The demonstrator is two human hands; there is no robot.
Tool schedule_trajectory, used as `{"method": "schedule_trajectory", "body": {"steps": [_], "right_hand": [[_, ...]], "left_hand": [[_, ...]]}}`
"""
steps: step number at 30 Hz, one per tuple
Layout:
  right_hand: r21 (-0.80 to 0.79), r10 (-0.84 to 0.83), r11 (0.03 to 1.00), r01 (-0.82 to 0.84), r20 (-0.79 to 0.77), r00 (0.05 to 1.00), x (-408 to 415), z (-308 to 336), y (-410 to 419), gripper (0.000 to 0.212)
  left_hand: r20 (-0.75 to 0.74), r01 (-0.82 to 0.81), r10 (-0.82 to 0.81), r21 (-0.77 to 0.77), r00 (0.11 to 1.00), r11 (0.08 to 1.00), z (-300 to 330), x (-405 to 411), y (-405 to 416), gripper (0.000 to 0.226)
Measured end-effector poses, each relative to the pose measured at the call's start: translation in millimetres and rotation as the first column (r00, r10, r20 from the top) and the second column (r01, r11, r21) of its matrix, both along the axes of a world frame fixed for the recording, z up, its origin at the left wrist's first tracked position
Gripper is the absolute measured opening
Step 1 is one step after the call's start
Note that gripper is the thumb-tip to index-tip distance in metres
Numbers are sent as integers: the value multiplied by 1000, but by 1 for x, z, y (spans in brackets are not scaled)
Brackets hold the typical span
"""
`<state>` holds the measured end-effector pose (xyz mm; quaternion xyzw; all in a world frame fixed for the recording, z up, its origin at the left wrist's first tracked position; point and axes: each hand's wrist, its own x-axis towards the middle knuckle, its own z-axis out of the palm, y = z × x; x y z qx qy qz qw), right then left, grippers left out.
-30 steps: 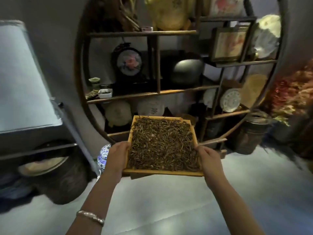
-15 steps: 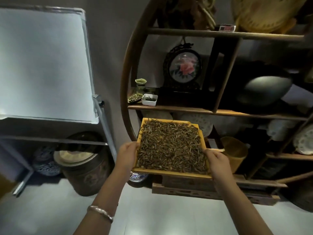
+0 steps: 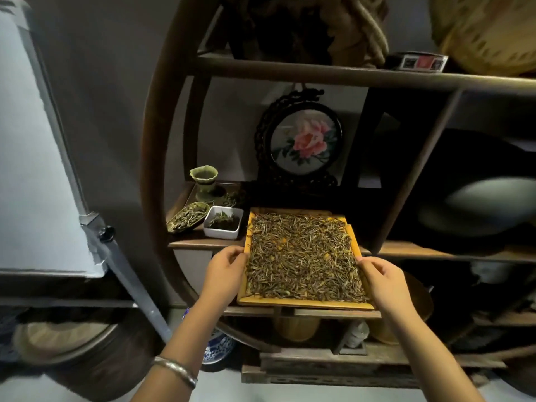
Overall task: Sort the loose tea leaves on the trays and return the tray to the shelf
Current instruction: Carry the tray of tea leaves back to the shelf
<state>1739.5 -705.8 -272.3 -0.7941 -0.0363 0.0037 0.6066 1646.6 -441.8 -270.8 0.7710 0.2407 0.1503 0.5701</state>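
Gripping the tray (image 3: pixel 304 302) by its two side rims keeps the tea leaves (image 3: pixel 304 256) level. Left hand (image 3: pixel 224 266) and right hand (image 3: pixel 383 278) curl their fingers (image 3: pixel 369 261) over the rims; the tray's far end rests on the shelf (image 3: pixel 203 244) front edge, near end overhanging.

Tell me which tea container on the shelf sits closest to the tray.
The white square dish, right beside the tray's left rim. The oval scoop lies farther left; the green cup stands behind.
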Motion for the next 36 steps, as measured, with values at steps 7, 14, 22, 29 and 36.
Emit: {"method": "schedule_trajectory", "body": {"steps": [7,14,22,29,36], "right_hand": [[-70,22,997,-17,60,998,53,-22,9,27],[-193,90,979,-65,127,988,86,-29,13,48],[-323,135,943,-77,160,978,102,-40,7,48],[-345,137,935,-87,123,983,109,-45,9,46],[-421,96,906,-35,125,987,112,-43,14,38]], "left_hand": [[-33,118,-116,73,993,990,-12,55,22,19],[-100,141,-125,171,987,975,-13,86,30,18],[-211,127,-55,347,976,929,-14,101,24,20],[-198,66,18,412,980,909,-18,105,20,16],[-208,33,73,468,975,883,-22,110,17,15]]}}
